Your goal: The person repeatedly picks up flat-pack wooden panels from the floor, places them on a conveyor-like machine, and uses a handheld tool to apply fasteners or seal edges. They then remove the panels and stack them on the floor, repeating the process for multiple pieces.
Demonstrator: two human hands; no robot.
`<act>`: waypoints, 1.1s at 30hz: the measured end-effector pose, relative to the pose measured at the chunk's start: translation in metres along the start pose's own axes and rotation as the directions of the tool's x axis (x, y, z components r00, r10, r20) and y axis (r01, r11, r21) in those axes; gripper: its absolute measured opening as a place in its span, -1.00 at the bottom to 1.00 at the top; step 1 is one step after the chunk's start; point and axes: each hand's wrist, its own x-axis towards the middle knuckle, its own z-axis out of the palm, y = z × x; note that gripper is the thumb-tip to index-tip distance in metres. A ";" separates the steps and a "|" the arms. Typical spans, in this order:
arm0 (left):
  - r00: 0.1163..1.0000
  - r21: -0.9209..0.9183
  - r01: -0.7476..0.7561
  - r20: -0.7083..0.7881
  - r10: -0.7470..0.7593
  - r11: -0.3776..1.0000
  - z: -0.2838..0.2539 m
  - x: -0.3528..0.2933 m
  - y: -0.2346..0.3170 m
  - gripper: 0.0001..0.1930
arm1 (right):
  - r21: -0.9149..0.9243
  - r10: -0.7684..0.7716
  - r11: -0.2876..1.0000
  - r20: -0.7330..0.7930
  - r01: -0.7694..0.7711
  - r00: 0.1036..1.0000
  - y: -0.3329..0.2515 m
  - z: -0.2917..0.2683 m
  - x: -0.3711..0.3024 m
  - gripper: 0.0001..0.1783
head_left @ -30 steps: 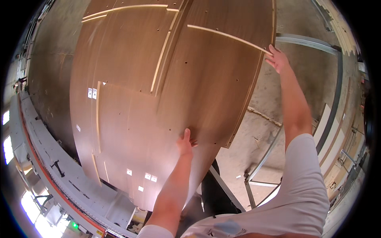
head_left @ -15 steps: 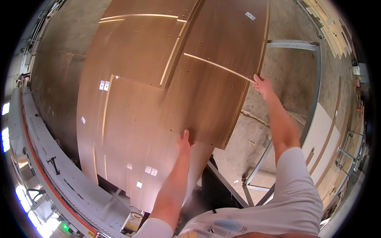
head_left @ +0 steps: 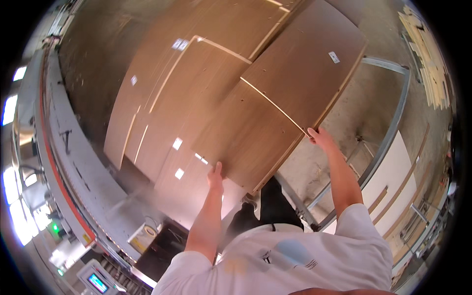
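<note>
Brown panel nearer, corner in pinched right hand, grip of left hand unclear.

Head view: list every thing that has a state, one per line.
Near brown board: face up, lying over other boards
Far right board: face up, partly covered by the near board
Right hand: grasping the near board's right corner
Left hand: at its lower-left edge, grip unclear
Control screen: lit
Green lamp: lit
</note>
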 end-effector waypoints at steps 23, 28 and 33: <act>0.979 -0.263 0.104 0.196 -0.052 0.959 -0.231 -0.084 -0.099 -0.37 | 0.361 -0.150 0.932 0.469 -0.034 0.870 0.103 0.482 -0.326 -0.63; 0.971 -0.425 0.123 -0.135 -0.197 0.897 -0.276 -0.106 -0.151 -0.34 | -0.386 0.038 0.831 0.759 0.401 0.650 0.094 0.461 -0.328 -0.53; 0.876 -0.376 -0.018 -0.452 -0.167 0.926 -0.391 -0.124 -0.220 -0.47 | -0.334 -0.325 0.829 0.364 0.448 0.873 0.060 0.378 -0.267 -0.71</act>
